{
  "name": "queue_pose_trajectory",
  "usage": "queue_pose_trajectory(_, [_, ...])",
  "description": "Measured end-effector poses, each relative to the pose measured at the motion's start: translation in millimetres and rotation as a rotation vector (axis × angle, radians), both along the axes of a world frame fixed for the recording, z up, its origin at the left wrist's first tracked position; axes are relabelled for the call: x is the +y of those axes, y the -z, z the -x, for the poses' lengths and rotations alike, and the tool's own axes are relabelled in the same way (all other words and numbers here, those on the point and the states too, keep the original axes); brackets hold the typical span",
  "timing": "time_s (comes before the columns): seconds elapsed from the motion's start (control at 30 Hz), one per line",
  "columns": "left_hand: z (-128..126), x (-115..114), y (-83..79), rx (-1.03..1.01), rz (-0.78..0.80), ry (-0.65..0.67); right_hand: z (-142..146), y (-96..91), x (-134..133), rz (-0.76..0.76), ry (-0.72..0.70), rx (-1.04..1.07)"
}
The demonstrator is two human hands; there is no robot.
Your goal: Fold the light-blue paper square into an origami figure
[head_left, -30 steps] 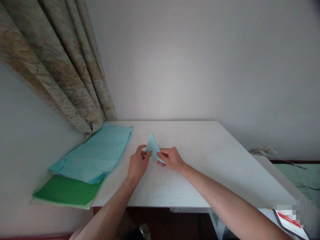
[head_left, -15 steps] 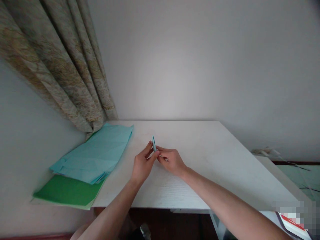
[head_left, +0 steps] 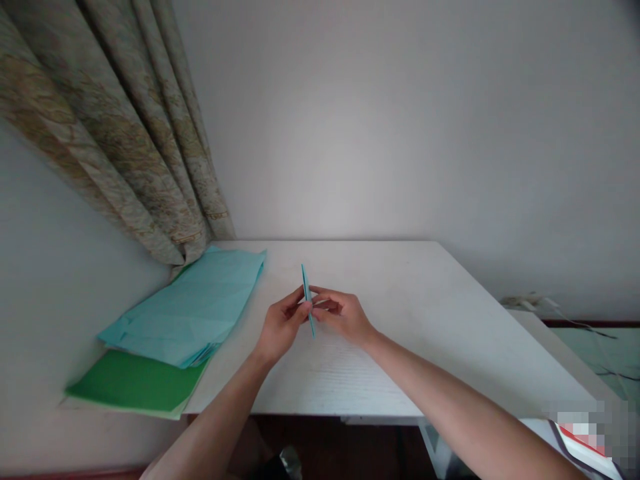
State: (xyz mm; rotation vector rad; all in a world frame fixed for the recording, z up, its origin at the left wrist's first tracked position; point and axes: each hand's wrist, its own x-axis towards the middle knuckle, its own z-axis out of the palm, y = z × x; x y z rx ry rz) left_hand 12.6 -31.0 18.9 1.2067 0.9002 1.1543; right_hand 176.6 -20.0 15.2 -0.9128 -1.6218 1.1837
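A small folded piece of light-blue paper (head_left: 306,283) is held nearly edge-on above the white table (head_left: 400,293). From its left side, my left hand (head_left: 283,325) pinches it between thumb and fingers. My right hand (head_left: 346,315) grips it from the right, fingertips against its face. The paper's upper tip leans slightly left, and its lower tip points down below my thumbs. Its broad faces are mostly turned out of sight, so the folds cannot be made out.
Light-blue paper sheets (head_left: 185,310) lie at the table's left, over green sheets (head_left: 140,383). A patterned curtain (head_left: 145,133) hangs at the left against the wall. Cables (head_left: 535,303) lie at the far right. Part of a red-and-white object (head_left: 583,440) shows at lower right.
The folded paper has turned between my hands, so that it reaches further up and its lower tip now shows beneath the fingers. Both hands have shifted slightly left.
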Motion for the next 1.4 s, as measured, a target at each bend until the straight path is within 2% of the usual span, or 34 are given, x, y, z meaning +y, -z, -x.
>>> queue_pose_trajectory(0.37, [3, 3, 5.7, -0.027, 0.057, -0.043, -2, 5.0, 1, 0.067, -0.055, 0.016])
queue_pose_trajectory(0.5, [3, 4, 11.3, -0.016, 0.044, -0.012, -1, 3.9, 0, 0.082, -0.052, 0.03])
queue_pose_trajectory(0.6, [3, 3, 8.7, -0.012, 0.04, 0.01, -1, 3.9, 0, 0.079, -0.059, 0.052])
queue_pose_trajectory(0.8, [3, 1, -1.3, -0.012, 0.01, 0.023, 0, 6.2, 1, -0.04, -0.081, 0.05])
queue_pose_trajectory(0.93, [5, 2, 2.0, 0.019, 0.033, -0.017, -2, 1.9, 3, -0.167, -0.031, -0.015])
queue_pose_trajectory(1.0, [6, 3, 4.2, -0.002, 0.074, -0.046, -3, 0.2, 4, -0.178, -0.003, 0.002])
queue_pose_trajectory(1.23, [6, 6, 8.1, -0.179, 0.033, -0.063, -2, 0.3, 6, -0.031, -0.003, 0.184])
queue_pose_trajectory(1.4, [10, 6, 6.1, -0.04, -0.068, -0.114, -5, -0.9, 5, 0.082, -0.081, 0.222])
